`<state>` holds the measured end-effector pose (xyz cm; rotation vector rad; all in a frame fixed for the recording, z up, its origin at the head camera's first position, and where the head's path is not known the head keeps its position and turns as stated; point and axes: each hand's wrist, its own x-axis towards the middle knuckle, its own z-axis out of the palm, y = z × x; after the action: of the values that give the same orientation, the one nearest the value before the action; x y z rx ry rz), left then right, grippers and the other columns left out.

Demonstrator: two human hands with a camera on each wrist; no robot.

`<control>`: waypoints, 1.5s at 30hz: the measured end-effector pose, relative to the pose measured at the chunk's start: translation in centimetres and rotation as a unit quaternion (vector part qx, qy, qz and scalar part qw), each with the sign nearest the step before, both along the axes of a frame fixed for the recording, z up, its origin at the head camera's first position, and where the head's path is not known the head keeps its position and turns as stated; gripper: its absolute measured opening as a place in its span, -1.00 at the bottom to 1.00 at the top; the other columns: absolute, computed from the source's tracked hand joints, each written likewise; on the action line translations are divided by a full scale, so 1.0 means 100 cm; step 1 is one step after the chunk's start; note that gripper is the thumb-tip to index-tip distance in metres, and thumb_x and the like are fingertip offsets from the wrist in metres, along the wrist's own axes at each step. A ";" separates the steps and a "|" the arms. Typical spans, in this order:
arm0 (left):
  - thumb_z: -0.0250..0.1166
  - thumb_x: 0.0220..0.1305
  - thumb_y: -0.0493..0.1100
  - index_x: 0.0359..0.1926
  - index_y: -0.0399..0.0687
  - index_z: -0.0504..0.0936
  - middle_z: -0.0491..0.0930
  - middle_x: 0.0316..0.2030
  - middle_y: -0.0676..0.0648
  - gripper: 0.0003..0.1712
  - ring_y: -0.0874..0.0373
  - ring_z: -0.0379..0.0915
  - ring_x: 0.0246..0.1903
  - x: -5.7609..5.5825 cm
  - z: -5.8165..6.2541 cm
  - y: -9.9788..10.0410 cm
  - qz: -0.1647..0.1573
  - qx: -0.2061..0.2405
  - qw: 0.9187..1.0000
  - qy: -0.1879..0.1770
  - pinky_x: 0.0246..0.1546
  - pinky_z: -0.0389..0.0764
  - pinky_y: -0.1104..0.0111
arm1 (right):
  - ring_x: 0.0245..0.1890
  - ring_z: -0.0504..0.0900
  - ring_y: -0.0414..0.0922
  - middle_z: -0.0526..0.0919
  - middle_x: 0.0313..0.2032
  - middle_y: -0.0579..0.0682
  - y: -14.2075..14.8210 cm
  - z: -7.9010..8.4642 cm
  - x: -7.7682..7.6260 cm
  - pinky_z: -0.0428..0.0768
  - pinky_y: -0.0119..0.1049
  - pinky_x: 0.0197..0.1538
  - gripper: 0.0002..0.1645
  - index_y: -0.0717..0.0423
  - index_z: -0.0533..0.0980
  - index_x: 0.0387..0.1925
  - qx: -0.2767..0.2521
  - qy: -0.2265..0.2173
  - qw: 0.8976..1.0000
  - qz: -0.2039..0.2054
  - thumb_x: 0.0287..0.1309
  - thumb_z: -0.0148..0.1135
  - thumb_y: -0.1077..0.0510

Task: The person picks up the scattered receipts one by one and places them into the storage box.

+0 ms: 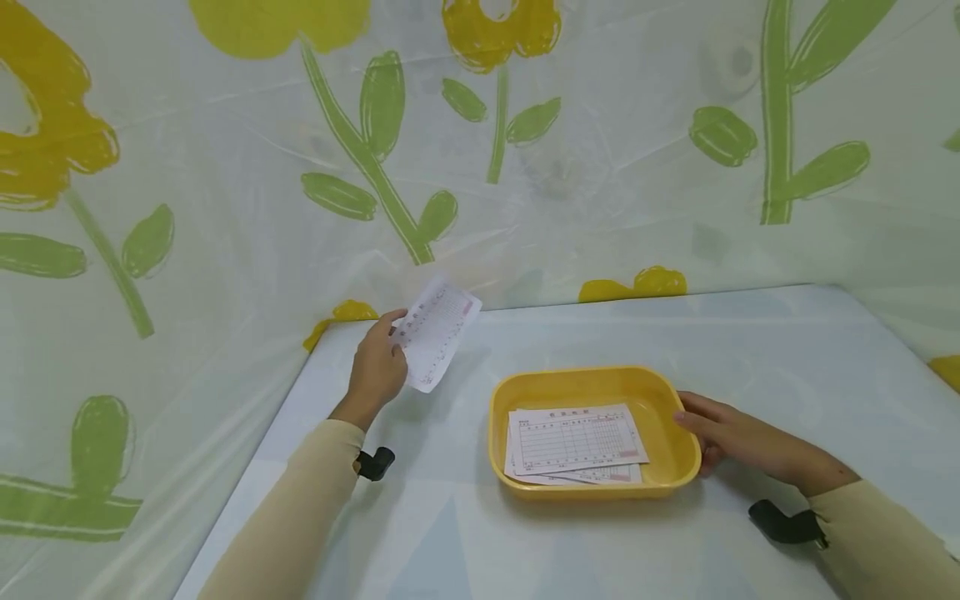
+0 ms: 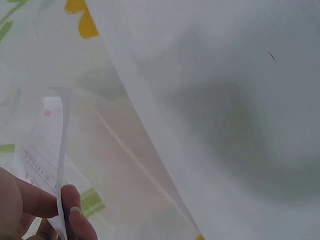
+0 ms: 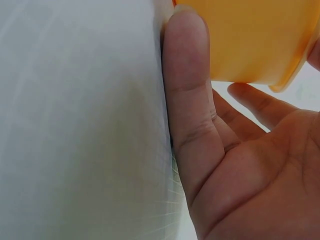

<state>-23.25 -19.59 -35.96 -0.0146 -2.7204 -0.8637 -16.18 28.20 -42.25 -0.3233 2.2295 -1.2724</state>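
Note:
In the head view my left hand [image 1: 378, 362] pinches a printed paper form [image 1: 437, 333] between thumb and fingers, raised over the far left part of the table. The left wrist view shows this form [image 2: 42, 155] curving upward, nearly edge-on, from between the fingertips. A yellow plastic tray [image 1: 592, 493] with rounded corners sits to the right. My right hand [image 1: 738, 437] grips its right end, thumb over the rim and the other fingers along the outer wall. Inside the tray, several similar forms [image 1: 577, 437] lie in a loose, slightly fanned stack.
The table [image 1: 420, 517] has a pale cloth with faint blue triangles. Behind it and along the left hangs a white curtain [image 1: 622, 192] printed with yellow flowers and green leaves. Black straps [image 1: 783, 523] stick out at both sleeve cuffs.

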 end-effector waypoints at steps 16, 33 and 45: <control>0.03 0.34 -0.46 0.36 0.01 0.41 0.56 0.09 -0.15 -0.40 0.05 0.55 -0.15 0.027 0.013 0.075 -0.187 0.012 0.982 0.019 -0.24 0.66 0.35 | -0.34 0.66 0.00 0.65 -0.24 0.09 -0.001 0.005 0.003 0.61 -0.27 -0.15 -0.13 0.26 -0.22 0.56 -0.001 0.001 1.000 -0.004 0.55 -0.20 -0.14; 0.03 0.33 -0.46 0.35 0.07 0.43 0.58 0.06 -0.09 -0.38 0.11 0.50 -0.20 0.031 0.010 0.096 -0.280 -0.013 0.960 -0.016 -0.43 0.53 0.49 | -0.30 0.66 -0.02 0.66 -0.21 0.05 -0.001 0.000 0.004 0.50 -0.17 -0.01 -0.13 0.22 -0.21 0.57 0.026 0.001 1.000 -0.013 0.55 -0.23 -0.19; 0.05 0.36 -0.43 0.34 0.21 0.44 0.53 0.25 -0.01 -0.37 0.12 0.48 0.16 0.034 0.001 0.117 -0.328 -0.053 0.941 -0.071 0.13 0.53 0.33 | -0.31 0.67 -0.02 0.66 -0.18 0.08 -0.005 0.005 0.003 0.58 -0.24 -0.09 -0.15 0.26 -0.22 0.57 0.007 0.006 1.000 0.006 0.56 -0.24 -0.15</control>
<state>-19.86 -7.86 -35.88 -0.9623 -2.9210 -0.8944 -15.85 27.74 -41.73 -0.3396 2.2430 -1.2508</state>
